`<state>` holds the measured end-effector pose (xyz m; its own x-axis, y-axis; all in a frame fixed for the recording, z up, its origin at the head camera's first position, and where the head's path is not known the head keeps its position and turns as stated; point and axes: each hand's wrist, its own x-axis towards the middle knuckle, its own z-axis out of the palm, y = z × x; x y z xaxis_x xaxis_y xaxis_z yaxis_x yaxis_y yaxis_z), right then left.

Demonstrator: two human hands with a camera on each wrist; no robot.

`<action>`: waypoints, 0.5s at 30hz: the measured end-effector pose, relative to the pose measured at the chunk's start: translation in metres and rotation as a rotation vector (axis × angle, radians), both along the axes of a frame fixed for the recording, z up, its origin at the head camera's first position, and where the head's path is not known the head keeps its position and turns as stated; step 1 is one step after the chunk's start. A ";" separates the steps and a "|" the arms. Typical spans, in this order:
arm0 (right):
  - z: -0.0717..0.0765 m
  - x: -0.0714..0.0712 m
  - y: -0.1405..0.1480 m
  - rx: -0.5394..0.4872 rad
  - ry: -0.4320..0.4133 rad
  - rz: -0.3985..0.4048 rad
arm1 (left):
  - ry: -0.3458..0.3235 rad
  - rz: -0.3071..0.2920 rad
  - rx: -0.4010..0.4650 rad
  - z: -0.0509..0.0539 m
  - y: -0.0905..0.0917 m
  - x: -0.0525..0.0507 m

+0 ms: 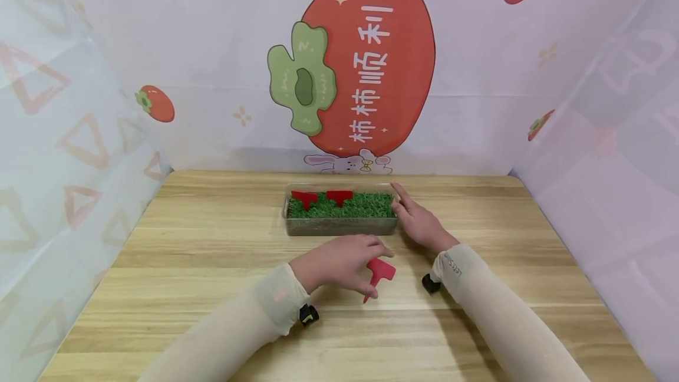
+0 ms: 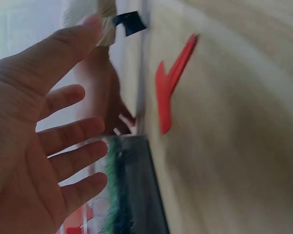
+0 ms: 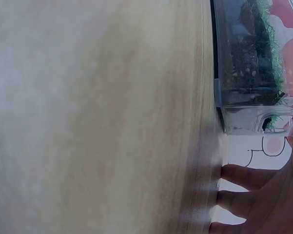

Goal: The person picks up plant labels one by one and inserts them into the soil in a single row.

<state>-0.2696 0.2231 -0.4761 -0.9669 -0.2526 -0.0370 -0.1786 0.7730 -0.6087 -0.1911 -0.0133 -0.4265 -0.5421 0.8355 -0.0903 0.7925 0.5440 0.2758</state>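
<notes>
A red T-shaped plant label point(image 1: 383, 269) lies on the wooden table in front of the planter. My left hand point(image 1: 339, 261) hovers over it with fingers spread and bent a little. In the left wrist view a gap shows between this hand point(image 2: 34, 141) and the label point(image 2: 164, 100). At the back stands a clear plastic planter box point(image 1: 339, 227) filled with green artificial grass point(image 1: 368, 206). Two more red T-shaped labels, one on the left point(image 1: 305, 198) and another beside it point(image 1: 339, 196), stand upright in the grass. My right hand point(image 1: 421, 224) rests at the box's right end, fingers extended.
The wooden table point(image 1: 212, 264) reaches back to a cloth backdrop point(image 1: 212, 46) printed with persimmons. Cloth walls also rise on the left and right sides. A small black device point(image 1: 309, 315) sits at the left wrist, and another point(image 1: 431, 283) at the right.
</notes>
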 end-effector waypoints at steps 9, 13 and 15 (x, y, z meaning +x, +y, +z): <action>0.000 0.000 0.001 -0.013 0.007 0.000 | 0.019 -0.074 -0.071 -0.018 0.010 0.008; -0.001 0.000 0.000 -0.021 0.010 0.002 | 0.013 -0.063 -0.089 -0.022 0.011 0.010; -0.001 0.001 0.000 -0.025 0.013 0.003 | 0.013 -0.053 -0.095 -0.024 0.010 0.011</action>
<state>-0.2691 0.2231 -0.4770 -0.9664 -0.2565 -0.0183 -0.1891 0.7572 -0.6252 -0.1802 -0.0030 -0.4501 -0.4992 0.8509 -0.1635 0.8237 0.5246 0.2151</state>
